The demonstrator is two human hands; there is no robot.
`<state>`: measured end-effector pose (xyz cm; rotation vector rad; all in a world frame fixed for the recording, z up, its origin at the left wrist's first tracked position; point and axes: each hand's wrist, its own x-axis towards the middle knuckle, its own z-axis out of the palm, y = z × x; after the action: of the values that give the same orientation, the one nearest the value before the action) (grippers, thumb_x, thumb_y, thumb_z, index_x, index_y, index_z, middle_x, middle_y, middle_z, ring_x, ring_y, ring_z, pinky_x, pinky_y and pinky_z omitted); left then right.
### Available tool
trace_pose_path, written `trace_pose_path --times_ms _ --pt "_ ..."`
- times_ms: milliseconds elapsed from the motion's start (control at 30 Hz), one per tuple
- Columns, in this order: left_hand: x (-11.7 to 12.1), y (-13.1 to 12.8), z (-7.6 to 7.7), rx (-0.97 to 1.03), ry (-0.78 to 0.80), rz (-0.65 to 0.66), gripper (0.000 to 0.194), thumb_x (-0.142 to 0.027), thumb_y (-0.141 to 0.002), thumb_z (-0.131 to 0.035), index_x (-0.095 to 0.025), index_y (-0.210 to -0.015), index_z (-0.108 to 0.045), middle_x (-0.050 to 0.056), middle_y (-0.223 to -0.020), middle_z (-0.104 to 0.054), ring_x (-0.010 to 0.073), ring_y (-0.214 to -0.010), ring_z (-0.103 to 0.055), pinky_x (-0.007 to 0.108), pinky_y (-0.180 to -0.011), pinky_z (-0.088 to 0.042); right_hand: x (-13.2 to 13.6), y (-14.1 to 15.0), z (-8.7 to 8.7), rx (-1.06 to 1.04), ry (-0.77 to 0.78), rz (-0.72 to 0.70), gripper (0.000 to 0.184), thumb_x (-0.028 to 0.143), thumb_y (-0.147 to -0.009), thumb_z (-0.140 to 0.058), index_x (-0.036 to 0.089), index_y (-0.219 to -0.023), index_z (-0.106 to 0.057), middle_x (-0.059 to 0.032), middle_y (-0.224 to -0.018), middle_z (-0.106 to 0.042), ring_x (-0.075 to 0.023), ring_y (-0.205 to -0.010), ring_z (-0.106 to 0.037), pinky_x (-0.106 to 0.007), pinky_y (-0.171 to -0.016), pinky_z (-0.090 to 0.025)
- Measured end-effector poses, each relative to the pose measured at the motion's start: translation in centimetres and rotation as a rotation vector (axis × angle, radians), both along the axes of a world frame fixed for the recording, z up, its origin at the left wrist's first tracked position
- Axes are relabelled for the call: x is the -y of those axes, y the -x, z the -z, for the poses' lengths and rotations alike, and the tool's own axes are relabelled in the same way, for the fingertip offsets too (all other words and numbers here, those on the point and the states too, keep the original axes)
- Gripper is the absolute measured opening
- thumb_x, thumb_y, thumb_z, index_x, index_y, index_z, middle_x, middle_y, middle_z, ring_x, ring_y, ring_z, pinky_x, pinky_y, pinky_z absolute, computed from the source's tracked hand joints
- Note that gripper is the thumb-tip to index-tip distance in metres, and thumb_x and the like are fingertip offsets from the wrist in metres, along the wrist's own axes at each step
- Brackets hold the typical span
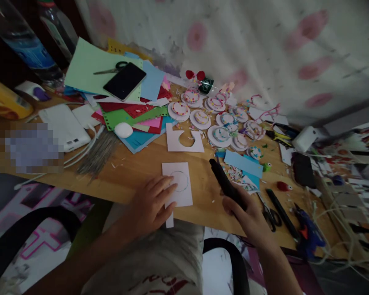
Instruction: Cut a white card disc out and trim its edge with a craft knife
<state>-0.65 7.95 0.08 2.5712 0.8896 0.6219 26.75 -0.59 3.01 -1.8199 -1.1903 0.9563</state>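
Note:
My left hand (150, 205) lies on the lower left part of a small white card (178, 184) with a pencilled circle on it, fingers bent and pressing the card onto the wooden table (135, 168). My right hand (249, 217) is closed round the handle of a black tool (224, 180), which points up and left, its tip just right of the card. Which tool it is I cannot make out.
Behind the card lies a white sheet with a cut-out hole (184, 141). Several round decorated paper discs (203, 119) are spread at the back, beside coloured paper sheets (135, 119), a phone (125, 80), scissors (270, 213), a blue glue gun (309, 235) and a white power bank (64, 127).

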Motion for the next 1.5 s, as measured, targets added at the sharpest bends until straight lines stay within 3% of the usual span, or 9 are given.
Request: trace_pose_path --times_ms 67,133,400,533,633,833,1000,1500 --pt "0.2 -0.5 0.4 -0.048 0.017 0.083 0.043 -0.03 -0.095 -0.049 -0.015 -0.135 -0.053 0.013 -0.147 -0.049 0.0273 -0.136 -0.042 0.046 -0.114 -0.033 0.8 0.3 -0.9 -0.19 0.071 -0.052 0.025 0.041 -0.091 -0.06 0.022 -0.107 -0.06 0.0016 -0.071 -0.056 -0.0112 -0.054 -0.044 -0.023 -0.05 -0.037" --pt "0.1 -0.9 0.9 -0.086 0.031 0.112 0.047 -0.033 -0.097 -0.047 -0.016 -0.141 -0.049 0.011 -0.153 -0.043 0.0266 -0.142 -0.036 0.047 -0.118 -0.027 1.3 0.7 -1.6 -0.239 0.088 -0.062 0.024 0.04 -0.094 -0.058 0.021 -0.108 -0.061 0.0009 -0.072 -0.056 -0.01 -0.054 -0.043 -0.022 -0.049 -0.036" --pt "-0.7 -1.1 1.6 -0.098 0.036 0.119 0.043 -0.034 -0.097 -0.047 -0.014 -0.135 -0.055 0.012 -0.15 -0.046 0.0256 -0.142 -0.037 0.044 -0.119 -0.025 0.9 1.3 -2.0 0.094 0.152 0.011 0.033 0.045 -0.088 -0.065 0.022 -0.111 -0.068 0.0006 -0.074 -0.065 -0.0105 -0.045 -0.05 -0.022 -0.043 -0.044" --pt "-0.8 -1.2 1.6 -0.072 0.044 0.102 0.038 -0.031 -0.096 -0.049 -0.014 -0.128 -0.06 0.016 -0.148 -0.048 0.0275 -0.142 -0.037 0.044 -0.118 -0.028 0.4 0.4 -1.3 0.386 0.091 -0.121 0.03 0.042 -0.087 -0.068 0.023 -0.11 -0.071 -0.0029 -0.088 -0.074 -0.02 -0.071 -0.07 -0.027 -0.067 -0.059" --pt "-0.7 -1.4 1.8 -0.057 0.081 0.075 0.036 -0.032 -0.095 -0.051 -0.015 -0.125 -0.061 0.018 -0.149 -0.046 0.0294 -0.144 -0.033 0.046 -0.119 -0.026 -0.2 -0.1 -1.3 0.476 0.041 -0.281 0.032 0.034 -0.09 -0.064 0.025 -0.121 -0.067 -0.0039 -0.105 -0.075 -0.0214 -0.086 -0.073 -0.027 -0.08 -0.06" --pt "-0.5 -1.5 2.1 -0.069 0.154 0.084 0.041 -0.035 -0.095 -0.052 -0.021 -0.133 -0.056 0.012 -0.152 -0.044 0.0282 -0.146 -0.028 0.047 -0.12 -0.019 -1.5 -0.4 -2.1 0.575 0.047 -0.479 0.046 0.026 -0.096 -0.059 0.031 -0.141 -0.05 -0.0034 -0.118 -0.072 -0.019 -0.092 -0.074 -0.02 -0.067 -0.059" --pt "-0.7 -1.5 2.0 -0.112 0.153 0.084 0.041 -0.035 -0.096 -0.05 -0.021 -0.134 -0.055 0.01 -0.151 -0.046 0.0278 -0.145 -0.03 0.047 -0.12 -0.017 -2.0 -0.7 -2.3 0.63 0.062 -0.54 0.052 0.025 -0.096 -0.058 0.029 -0.146 -0.045 -0.0055 -0.119 -0.071 -0.0202 -0.091 -0.074 -0.02 -0.057 -0.058" --pt "-0.7 -1.8 1.9 -0.151 0.144 0.076 0.047 -0.036 -0.096 -0.05 -0.019 -0.14 -0.051 0.01 -0.149 -0.049 0.0303 -0.145 -0.029 0.048 -0.12 -0.017 -3.1 0.2 -3.6 0.69 0.119 -0.659 0.055 0.025 -0.101 -0.049 0.034 -0.152 -0.032 -0.0052 -0.107 -0.073 -0.0175 -0.074 -0.074 -0.022 -0.055 -0.056"
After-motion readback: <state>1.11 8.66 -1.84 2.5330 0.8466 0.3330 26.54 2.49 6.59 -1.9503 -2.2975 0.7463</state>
